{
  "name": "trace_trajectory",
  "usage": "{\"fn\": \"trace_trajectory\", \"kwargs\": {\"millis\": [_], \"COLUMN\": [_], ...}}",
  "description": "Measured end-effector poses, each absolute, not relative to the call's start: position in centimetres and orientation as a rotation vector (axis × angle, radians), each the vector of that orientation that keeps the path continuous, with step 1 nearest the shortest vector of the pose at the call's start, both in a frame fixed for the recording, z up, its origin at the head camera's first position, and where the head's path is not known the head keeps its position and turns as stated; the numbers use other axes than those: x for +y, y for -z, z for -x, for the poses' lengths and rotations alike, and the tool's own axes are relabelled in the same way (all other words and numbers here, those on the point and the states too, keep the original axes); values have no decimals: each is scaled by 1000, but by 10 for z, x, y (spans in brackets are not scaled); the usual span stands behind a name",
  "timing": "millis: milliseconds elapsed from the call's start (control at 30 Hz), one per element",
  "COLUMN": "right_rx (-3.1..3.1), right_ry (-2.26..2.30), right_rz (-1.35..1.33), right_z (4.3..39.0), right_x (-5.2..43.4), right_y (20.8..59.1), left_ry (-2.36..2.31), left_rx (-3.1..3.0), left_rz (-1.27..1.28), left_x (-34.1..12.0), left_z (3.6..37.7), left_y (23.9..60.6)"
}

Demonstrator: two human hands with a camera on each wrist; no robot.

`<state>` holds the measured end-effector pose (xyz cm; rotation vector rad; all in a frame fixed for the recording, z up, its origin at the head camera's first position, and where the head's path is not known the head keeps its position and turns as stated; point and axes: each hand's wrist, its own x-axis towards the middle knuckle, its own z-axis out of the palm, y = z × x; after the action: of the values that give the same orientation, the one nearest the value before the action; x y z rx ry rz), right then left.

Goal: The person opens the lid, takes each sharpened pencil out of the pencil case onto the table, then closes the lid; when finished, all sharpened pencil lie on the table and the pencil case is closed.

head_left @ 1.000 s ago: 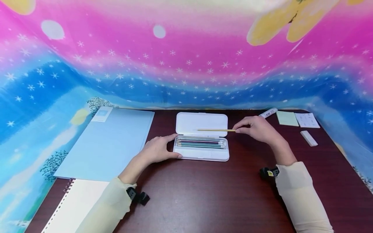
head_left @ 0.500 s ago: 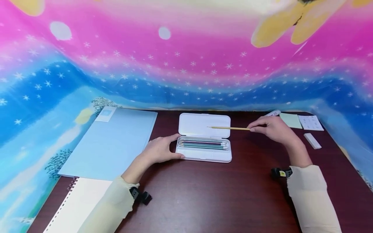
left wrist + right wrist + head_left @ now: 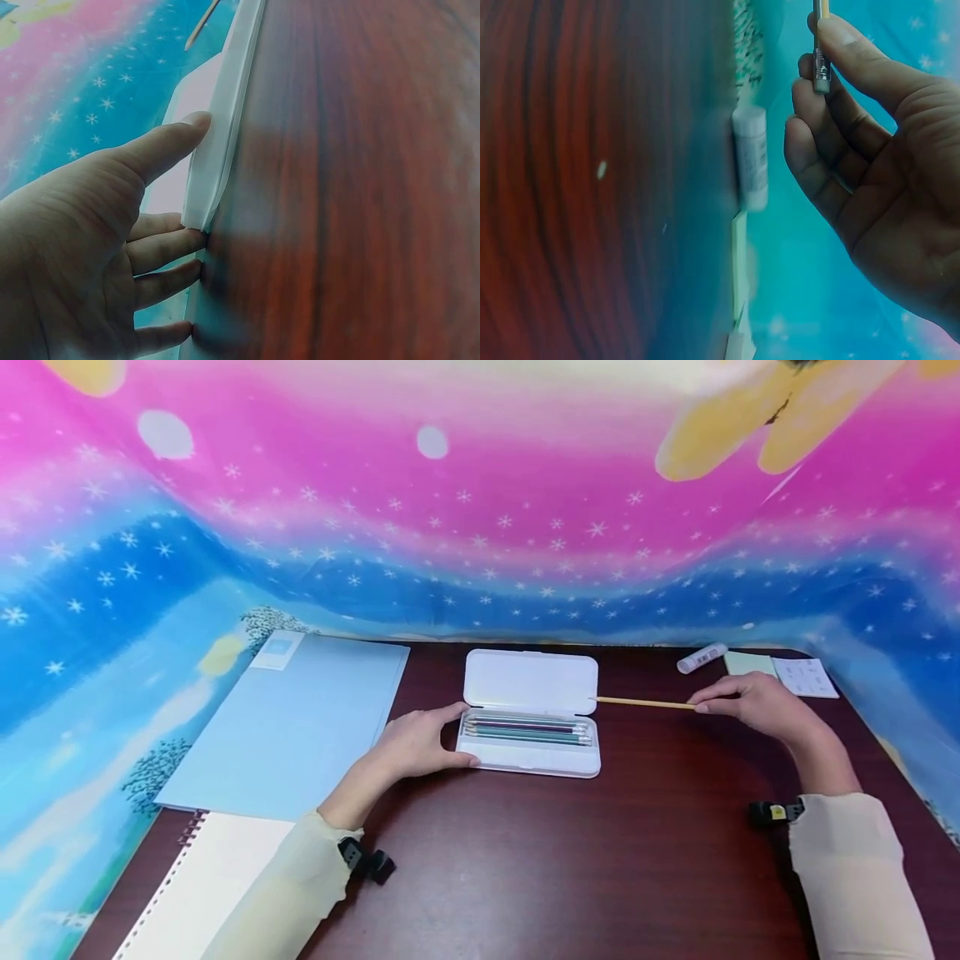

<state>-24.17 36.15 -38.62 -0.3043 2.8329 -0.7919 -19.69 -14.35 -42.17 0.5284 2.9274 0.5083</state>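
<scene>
The open white pencil case (image 3: 529, 761) is held across its left end between spread thumb and fingers of the left hand (image 3: 412, 745). By the right hand (image 3: 761, 702), the nearer one, the yellow pencil (image 3: 647, 702) is pinched near its eraser end, right of the case, its long axis pointed leftward.

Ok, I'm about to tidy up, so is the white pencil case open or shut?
Open: in the head view, the pencil case has its lid hinged back and pencils showing inside.
</scene>
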Motion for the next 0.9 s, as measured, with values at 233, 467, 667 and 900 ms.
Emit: {"fn": "trace_trajectory", "kwargs": {"millis": [233, 467, 667, 900], "right_rx": [2788, 2770, 2752, 2728], "right_ry": [789, 738, 724, 695], "right_rz": [282, 299, 299, 306], "right_z": [245, 256, 260, 263], "right_x": [371, 372, 370, 366], "right_y": [393, 400, 405, 409], "left_ry": [-494, -454, -428, -480], "left_rx": [2926, 2942, 2956, 2932], "left_rz": [-520, -524, -541, -523], "left_x": [-143, -141, -141, -141], "left_z": [198, 197, 197, 197], "left_y": [421, 419, 419, 420]}}
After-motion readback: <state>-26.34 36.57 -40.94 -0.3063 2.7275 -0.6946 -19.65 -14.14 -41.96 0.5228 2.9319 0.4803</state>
